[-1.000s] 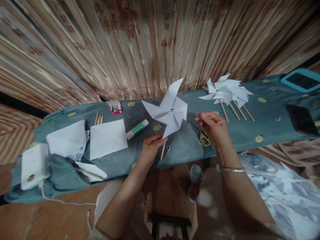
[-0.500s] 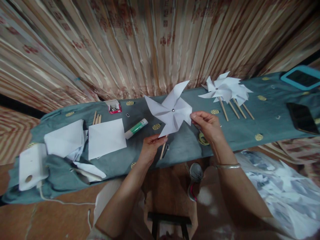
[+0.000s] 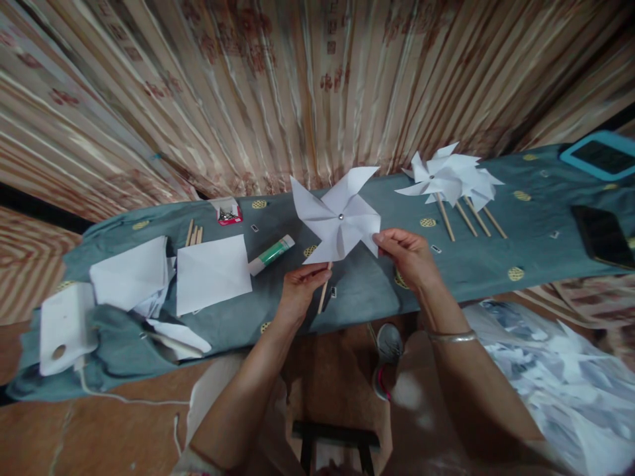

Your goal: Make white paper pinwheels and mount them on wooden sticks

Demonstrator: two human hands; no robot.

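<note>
A white paper pinwheel (image 3: 342,221) with a silver pin at its centre is held up over the table. My left hand (image 3: 299,291) is closed around its wooden stick (image 3: 324,291), just below the paper. My right hand (image 3: 407,256) pinches the edge of one blade on the right side. Left of the pinwheel lies a green and white glue stick (image 3: 272,254). Beside that are a square sheet of white paper (image 3: 213,274) and a stack of paper sheets (image 3: 129,272). A small red box of pins (image 3: 229,213) sits behind them, near several short wooden sticks (image 3: 194,234).
Several finished pinwheels (image 3: 454,175) lie at the back right of the cloth-covered table (image 3: 476,258). Further right are a black phone (image 3: 600,235) and a blue-framed tablet (image 3: 600,155). A white power strip (image 3: 67,329) is at the left end. A plastic bag of paper (image 3: 560,370) stands below, right.
The pinwheel's blades have turned slightly, and my right hand has shifted a little left and down with the blade edge. My left hand keeps its hold on the stick.
</note>
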